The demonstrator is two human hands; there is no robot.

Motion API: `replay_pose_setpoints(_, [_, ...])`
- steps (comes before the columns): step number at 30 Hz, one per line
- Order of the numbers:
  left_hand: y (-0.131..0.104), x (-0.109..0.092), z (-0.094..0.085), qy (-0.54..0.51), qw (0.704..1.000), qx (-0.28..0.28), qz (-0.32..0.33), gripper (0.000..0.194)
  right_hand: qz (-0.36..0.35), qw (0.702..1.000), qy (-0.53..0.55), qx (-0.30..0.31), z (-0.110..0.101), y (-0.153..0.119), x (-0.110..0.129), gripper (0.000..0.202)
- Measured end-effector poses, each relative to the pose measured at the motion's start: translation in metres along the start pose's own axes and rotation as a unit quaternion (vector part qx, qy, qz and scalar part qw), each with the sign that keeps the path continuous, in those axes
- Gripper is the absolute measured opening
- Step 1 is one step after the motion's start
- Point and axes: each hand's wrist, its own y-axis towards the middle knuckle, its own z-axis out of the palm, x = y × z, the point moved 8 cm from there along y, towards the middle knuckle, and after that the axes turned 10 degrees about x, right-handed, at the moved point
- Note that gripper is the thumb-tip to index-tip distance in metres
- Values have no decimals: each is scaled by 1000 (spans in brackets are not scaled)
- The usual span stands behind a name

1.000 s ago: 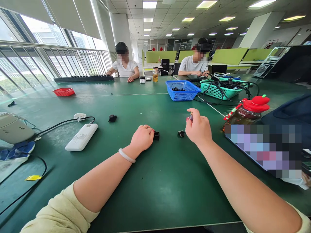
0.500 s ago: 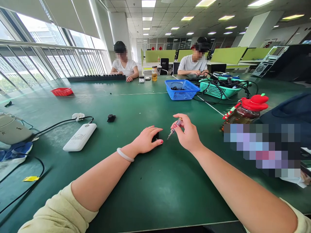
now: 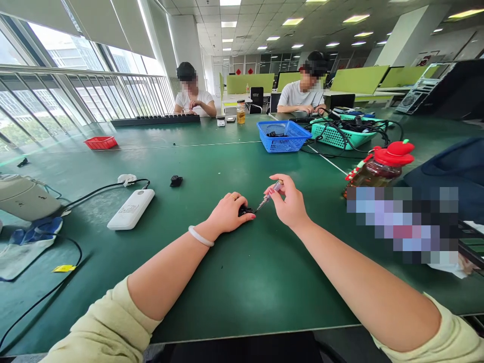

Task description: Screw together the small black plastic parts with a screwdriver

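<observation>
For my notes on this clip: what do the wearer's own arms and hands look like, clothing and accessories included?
Both hands, left and right, are ungloved, with reddish-pink nails. The left wrist carries a smooth, whitish bangle; the right wrist is bare. Pale yellow sleeves, creased into soft folds, leave both forearms uncovered.

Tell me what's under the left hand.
A small black part shows between thumb and fingers of the left hand; anything further in, under the palm, is covered.
</observation>
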Motion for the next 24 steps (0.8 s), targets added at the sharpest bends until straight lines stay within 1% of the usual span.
replay_pose_setpoints(3, [-4, 8, -4, 42, 999, -9, -30, 38, 4, 1000, -4, -7, -1, -1, -3, 24])
replay_pose_setpoints(5, [-11, 21, -11, 74, 995, -15, -59, 39, 4, 1000, -7, -8, -1, -1, -5, 25])
replay_pose_setpoints(6, [-17, 31, -16, 88, 993, -18, -79, 40, 4, 1000, -9, -10, -2, -1, -5, 24])
replay_pose_setpoints(9, [-40, 71, -38, 140, 977, -16, -160, 45, 5, 1000, -13, -16, -2, 0, -7, 25])
replay_pose_setpoints(13, [-81, 135, -72, 218, 929, -5, -298, 55, 3, 1000, -15, -18, -2, 0, -6, 25])
replay_pose_setpoints(14, [-90, 148, -80, 231, 916, -10, -326, 57, 3, 1000, -16, -16, -1, 0, -6, 25])
replay_pose_setpoints(16, [-103, 168, -92, 250, 899, -13, -359, 61, 2, 1000, -20, -13, -1, 0, -4, 25])
replay_pose_setpoints(19, [-110, 185, -100, 263, 887, -18, -379, 64, -1, 1000, -24, -11, 0, 0, -3, 24])
replay_pose_setpoints(24, [-103, 195, -101, 248, 879, -40, -407, 69, -6, 999, -30, -8, 0, 0, -2, 24])
